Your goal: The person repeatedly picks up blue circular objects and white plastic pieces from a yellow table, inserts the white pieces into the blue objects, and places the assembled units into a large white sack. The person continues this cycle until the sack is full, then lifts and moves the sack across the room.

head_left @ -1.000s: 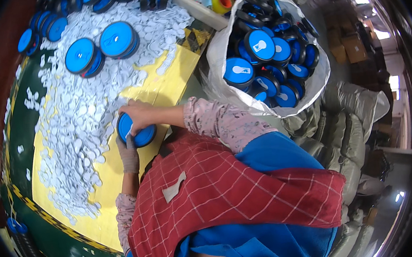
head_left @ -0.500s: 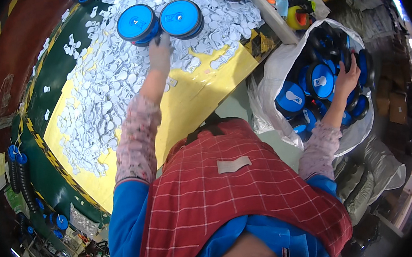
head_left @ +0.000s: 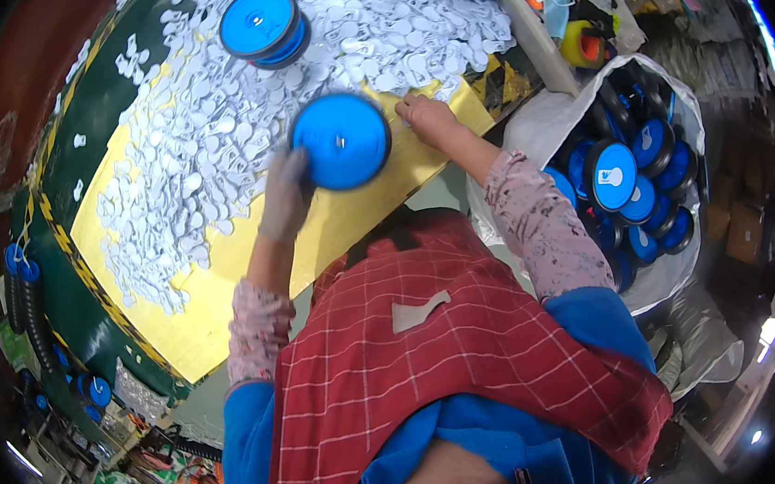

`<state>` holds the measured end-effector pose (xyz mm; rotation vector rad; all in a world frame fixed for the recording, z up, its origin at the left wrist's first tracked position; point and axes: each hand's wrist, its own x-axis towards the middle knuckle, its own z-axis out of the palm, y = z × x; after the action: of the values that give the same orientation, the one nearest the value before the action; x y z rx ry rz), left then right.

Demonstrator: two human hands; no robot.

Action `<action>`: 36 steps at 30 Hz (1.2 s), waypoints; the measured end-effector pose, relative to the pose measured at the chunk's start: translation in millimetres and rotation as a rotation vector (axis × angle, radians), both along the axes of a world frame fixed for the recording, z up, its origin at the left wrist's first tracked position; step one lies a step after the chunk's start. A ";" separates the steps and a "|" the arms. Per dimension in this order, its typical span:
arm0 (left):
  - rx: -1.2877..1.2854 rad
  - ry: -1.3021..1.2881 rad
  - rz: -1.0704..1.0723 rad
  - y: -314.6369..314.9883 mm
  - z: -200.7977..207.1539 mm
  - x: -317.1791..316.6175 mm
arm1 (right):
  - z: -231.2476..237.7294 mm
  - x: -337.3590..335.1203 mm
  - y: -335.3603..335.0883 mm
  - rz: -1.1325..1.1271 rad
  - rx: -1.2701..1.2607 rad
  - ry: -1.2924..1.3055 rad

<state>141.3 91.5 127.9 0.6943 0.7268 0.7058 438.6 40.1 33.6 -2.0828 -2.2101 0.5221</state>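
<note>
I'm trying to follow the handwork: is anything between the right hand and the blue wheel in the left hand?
Nothing visible: only a narrow gap separates the right hand from the blue wheel, which the left hand holds.

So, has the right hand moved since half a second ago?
Yes: judged against the white sack, the right hand has come out of it, leftward, to over the yellow board.

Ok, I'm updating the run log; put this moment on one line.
left hand: gloved, holding blue wheel; right hand: beside white keyhole-shaped labels, grip unclear; second wheel: on labels; white sack: holds wheels
</note>
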 end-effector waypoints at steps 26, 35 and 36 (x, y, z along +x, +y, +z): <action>-0.094 0.038 -0.130 -47.4 -78.2 -92.4 | 78.5 -200.5 -68.3 0.043 0.460 0.457; 0.267 0.577 -0.182 -57.6 -72.0 -87.8 | 61.9 -199.0 -32.6 -0.288 0.042 0.474; 0.248 0.576 -0.141 -61.6 -68.2 -87.2 | 62.9 -195.0 -25.2 -0.270 -0.057 0.477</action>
<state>54.1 29.9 59.8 1.1895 1.1124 0.4674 243.6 15.0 96.5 -1.9746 -1.6423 0.9448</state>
